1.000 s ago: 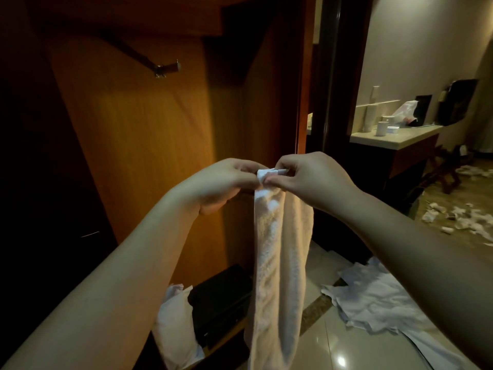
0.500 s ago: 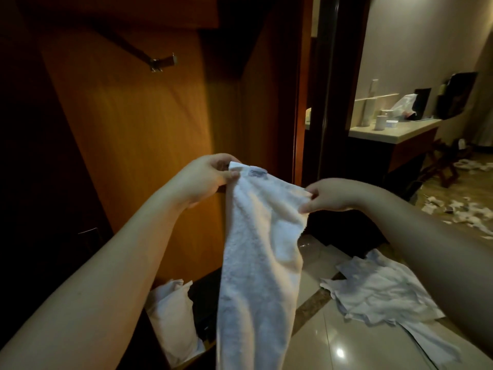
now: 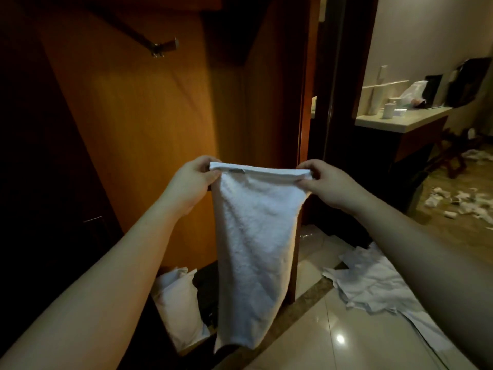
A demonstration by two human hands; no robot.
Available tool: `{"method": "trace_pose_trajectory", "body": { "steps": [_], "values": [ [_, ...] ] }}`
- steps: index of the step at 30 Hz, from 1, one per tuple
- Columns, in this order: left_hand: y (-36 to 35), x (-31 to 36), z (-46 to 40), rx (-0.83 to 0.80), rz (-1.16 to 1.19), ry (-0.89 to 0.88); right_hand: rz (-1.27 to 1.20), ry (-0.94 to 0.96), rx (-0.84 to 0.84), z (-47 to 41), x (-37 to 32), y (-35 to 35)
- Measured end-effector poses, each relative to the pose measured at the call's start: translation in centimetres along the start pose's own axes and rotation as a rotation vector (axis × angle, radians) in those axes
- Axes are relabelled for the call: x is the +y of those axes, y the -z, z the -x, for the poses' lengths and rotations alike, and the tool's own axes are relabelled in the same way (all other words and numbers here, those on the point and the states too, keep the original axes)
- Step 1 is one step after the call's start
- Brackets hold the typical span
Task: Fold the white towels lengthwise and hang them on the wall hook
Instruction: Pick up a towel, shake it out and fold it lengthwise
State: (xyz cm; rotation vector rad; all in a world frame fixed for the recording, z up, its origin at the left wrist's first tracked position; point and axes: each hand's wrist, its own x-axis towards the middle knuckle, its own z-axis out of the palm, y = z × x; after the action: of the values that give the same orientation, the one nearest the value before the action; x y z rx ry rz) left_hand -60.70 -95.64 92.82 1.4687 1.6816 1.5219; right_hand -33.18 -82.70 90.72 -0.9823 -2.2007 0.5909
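Holding: left hand (image 3: 193,180) and right hand (image 3: 324,181) each pinching a top corner of the towel (image 3: 256,236).
Risk: one pinch slipping drops it, judging by the shallow grips.

- I see a white pillow (image 3: 176,305) leaning low at the wooden panel (image 3: 138,134).
- Crumpled white sheets (image 3: 373,287) lie on the glossy tile floor (image 3: 320,340).
- A pale counter (image 3: 400,122) carries a white cup (image 3: 388,111) and, I think, a plastic bag (image 3: 412,92).
- Paper scraps (image 3: 453,204) are scattered far right.
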Motion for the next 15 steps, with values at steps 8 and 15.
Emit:
{"method": "trace_pose_trajectory", "body": {
  "steps": [8, 15],
  "values": [
    [-0.6, -0.5, -0.5, -0.056, 0.196, 0.014, -0.395, -0.096, 0.204, -0.9, 0.1, -1.6],
    [-2.2, 0.0, -0.5, -0.028, 0.269, 0.003, 0.005, 0.044, 0.463, -0.1, 0.6, -2.4]
  ]
}}
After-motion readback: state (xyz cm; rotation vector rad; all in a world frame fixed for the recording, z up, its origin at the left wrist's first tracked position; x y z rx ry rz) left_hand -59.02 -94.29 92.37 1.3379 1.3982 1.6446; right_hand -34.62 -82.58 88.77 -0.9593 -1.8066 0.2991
